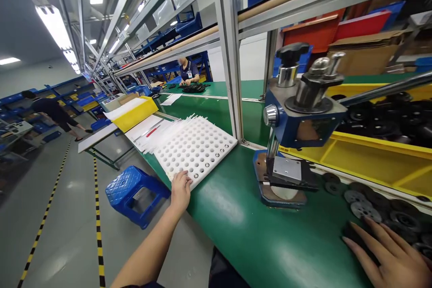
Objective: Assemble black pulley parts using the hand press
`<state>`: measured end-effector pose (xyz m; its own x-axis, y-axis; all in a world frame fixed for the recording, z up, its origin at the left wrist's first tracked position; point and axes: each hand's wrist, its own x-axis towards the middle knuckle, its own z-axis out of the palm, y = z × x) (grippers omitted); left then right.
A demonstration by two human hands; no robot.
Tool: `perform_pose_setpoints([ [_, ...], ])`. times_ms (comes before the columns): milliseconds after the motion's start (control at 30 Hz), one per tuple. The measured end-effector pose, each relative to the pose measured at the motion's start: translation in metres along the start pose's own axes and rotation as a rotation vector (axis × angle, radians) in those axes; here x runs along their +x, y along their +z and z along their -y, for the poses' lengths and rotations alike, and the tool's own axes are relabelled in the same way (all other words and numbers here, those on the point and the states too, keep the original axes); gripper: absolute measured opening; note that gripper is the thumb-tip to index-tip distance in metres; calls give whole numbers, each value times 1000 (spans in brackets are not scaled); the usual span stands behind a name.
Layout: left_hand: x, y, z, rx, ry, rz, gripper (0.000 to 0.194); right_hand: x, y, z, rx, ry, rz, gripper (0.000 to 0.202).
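Note:
My left hand (pixel 181 191) is at the near corner of a white foam tray (pixel 194 144) with rows of round holes. Its fingers are curled together against the tray; what is under the fingertips is hidden. Small metal parts (pixel 207 165) sit in several holes along the tray's right edge. At the lower right, my right hand (pixel 394 256) has its fingers around a black disc-like part (pixel 357 234), mostly covered by the hand. Beside it lie dark gear wheels (pixel 366 210). Between my hands stands a blue hand press (pixel 303 112) with a metal block (pixel 286 168) on its base.
A yellow bin (pixel 378 157) of black parts stands behind the press, whose lever (pixel 388 87) reaches right. An aluminium post (pixel 229 54) rises behind the tray. A blue stool (pixel 135 191) is on the floor at left. Another person (pixel 189 72) works farther down the bench.

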<state>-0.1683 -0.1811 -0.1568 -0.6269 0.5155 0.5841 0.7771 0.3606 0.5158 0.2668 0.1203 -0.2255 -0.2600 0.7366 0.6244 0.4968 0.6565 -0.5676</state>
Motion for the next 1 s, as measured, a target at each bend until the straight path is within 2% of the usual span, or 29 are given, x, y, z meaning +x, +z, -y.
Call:
perform_pose_setpoints([
  [100, -2, 0, -2, -56, -41, -52, 12, 1, -4, -6, -19, -113, 75, 43],
  [233, -2, -5, -17, -150, -127, -150, 14, 1, -7, -3, -68, -133, 76, 39],
  [333, 1, -7, -44, -460, -273, -132, 17, 5, -10, 8, -159, -151, 109, 47],
  [400, -1, -4, -70, -771, -460, 21, 23, 8, -18, 22, -240, -135, 153, 53],
  [467, -10, 2, -99, -979, -628, 286, 30, 13, -29, 42, -290, -77, 212, 51],
  [533, -22, 12, -129, -1066, -704, 593, 32, 20, -37, 59, -314, 9, 285, 44],
  [600, -35, 25, -155, -1093, -699, 903, 30, 30, -40, 68, -301, 95, 347, 36],
  [667, -46, 42, -181, -1093, -630, 1184, 29, 40, -40, 68, -360, 138, 368, 34],
  [733, -53, 59, -205, -1081, -511, 1393, 27, 45, -38, 67, -403, 160, 380, 35],
  [767, -55, 68, -217, -1073, -447, 1457, 27, 46, -37, 66, -416, 164, 385, 36],
  [833, -56, 87, -236, -1059, -339, 1502, 31, 46, -33, 66, -422, 157, 399, 38],
  [900, -55, 106, -247, -1065, -291, 1471, 33, 45, -29, 64, -414, 144, 416, 37],
  [1000, -58, 129, -245, -1078, -306, 1402, 34, 43, -25, 59, -384, 138, 423, 28],
])
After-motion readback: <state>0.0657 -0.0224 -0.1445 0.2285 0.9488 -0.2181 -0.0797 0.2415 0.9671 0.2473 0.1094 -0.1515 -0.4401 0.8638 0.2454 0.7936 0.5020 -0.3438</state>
